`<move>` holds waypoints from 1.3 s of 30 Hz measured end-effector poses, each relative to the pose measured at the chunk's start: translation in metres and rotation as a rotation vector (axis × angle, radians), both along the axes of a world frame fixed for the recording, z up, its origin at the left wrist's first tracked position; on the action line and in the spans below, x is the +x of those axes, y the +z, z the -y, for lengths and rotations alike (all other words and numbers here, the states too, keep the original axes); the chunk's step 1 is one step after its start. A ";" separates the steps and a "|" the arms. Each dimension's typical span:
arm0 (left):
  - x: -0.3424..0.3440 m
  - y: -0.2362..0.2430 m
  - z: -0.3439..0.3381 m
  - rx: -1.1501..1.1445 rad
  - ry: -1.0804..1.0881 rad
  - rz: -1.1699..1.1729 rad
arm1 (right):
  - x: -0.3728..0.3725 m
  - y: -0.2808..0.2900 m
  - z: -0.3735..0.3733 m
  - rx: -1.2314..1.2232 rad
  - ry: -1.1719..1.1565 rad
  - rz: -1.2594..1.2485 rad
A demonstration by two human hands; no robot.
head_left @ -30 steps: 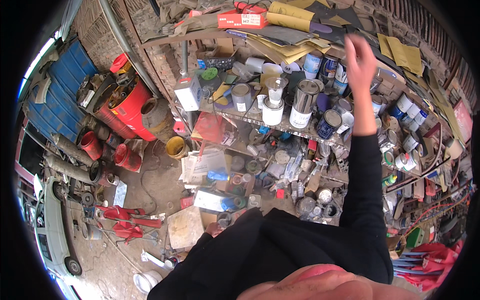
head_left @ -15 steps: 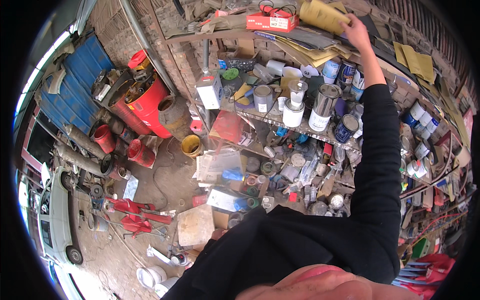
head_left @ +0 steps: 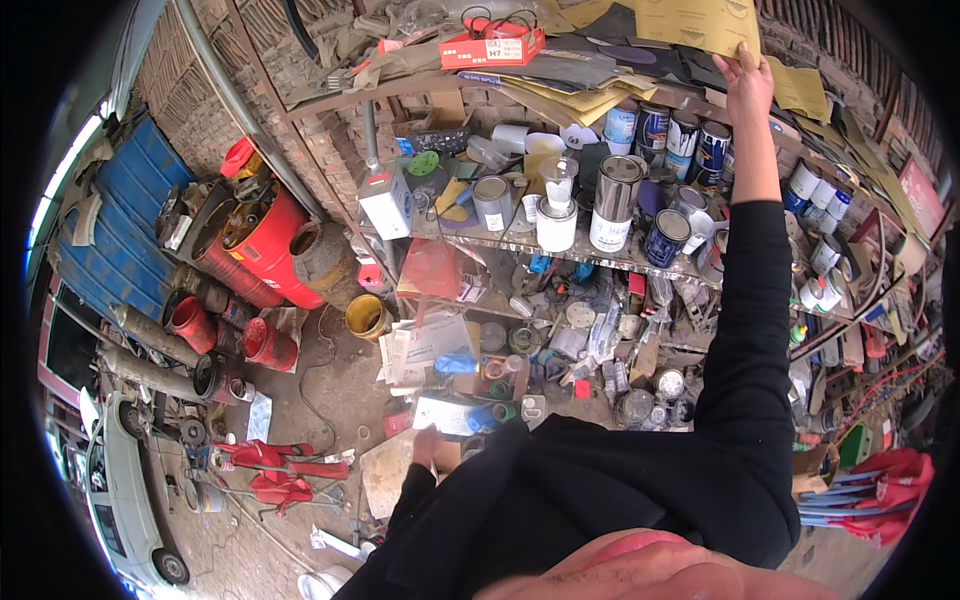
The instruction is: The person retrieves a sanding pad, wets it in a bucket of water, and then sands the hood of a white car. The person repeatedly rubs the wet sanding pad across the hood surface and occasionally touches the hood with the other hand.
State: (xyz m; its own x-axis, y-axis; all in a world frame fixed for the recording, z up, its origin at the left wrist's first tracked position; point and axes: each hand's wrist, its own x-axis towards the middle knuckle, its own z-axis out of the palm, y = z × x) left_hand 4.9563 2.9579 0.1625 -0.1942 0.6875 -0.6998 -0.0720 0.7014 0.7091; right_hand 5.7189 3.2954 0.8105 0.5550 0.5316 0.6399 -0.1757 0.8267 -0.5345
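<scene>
- Black top (head_left: 600, 480) fills the lower middle, its right sleeve stretching up across the shelves.
- Left hand (head_left: 427, 446) is low near the body, by a pale board (head_left: 382, 478); whether they touch, and how its fingers are set, I cannot tell.
- Just beyond it are a white flat piece (head_left: 440, 414) and a blue crumpled item (head_left: 482, 417), with printed papers (head_left: 440, 342) farther out.
- The middle shelf (head_left: 520, 240) carries a tall silver-and-white can (head_left: 612, 203), a white can (head_left: 556, 228) with a clear cup (head_left: 559, 177) on top, a dark blue can (head_left: 668, 238) and a grey can (head_left: 493, 204).
- A white rectangular tin (head_left: 386, 204) stands near its left end; blue-and-white cans (head_left: 682, 140) line the back.
- Right hand (head_left: 747, 85) is raised at the top shelf, fingers pinching the lower right corner of a yellow sheet (head_left: 700, 22).
- That sheet is above stacked dark and yellow sheets (head_left: 585, 68); a red box (head_left: 492, 48) sits left of them.
- Well off to the left are a yellow bucket (head_left: 368, 317), a red bucket (head_left: 268, 345), a red drum (head_left: 285, 255), a blue corrugated panel (head_left: 125, 220) and a pale car (head_left: 130, 490).
</scene>
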 end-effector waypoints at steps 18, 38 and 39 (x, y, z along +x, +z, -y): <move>0.135 0.413 -0.069 0.744 -0.073 0.913 | -0.327 -0.248 0.188 0.619 0.075 1.407; 0.087 0.277 -0.031 0.938 0.129 1.015 | -0.359 -0.311 0.200 0.536 0.110 1.210; 0.088 0.274 -0.032 0.964 0.082 1.094 | -0.358 -0.309 0.202 0.537 0.124 1.199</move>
State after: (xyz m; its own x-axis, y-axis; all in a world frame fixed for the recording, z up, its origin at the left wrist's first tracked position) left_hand 5.0440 2.9899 0.4369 0.0603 0.9790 0.1948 -0.8882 -0.0364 0.4580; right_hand 5.3608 3.0934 0.5017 -0.5341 0.0645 0.8429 0.0841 0.9962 -0.0230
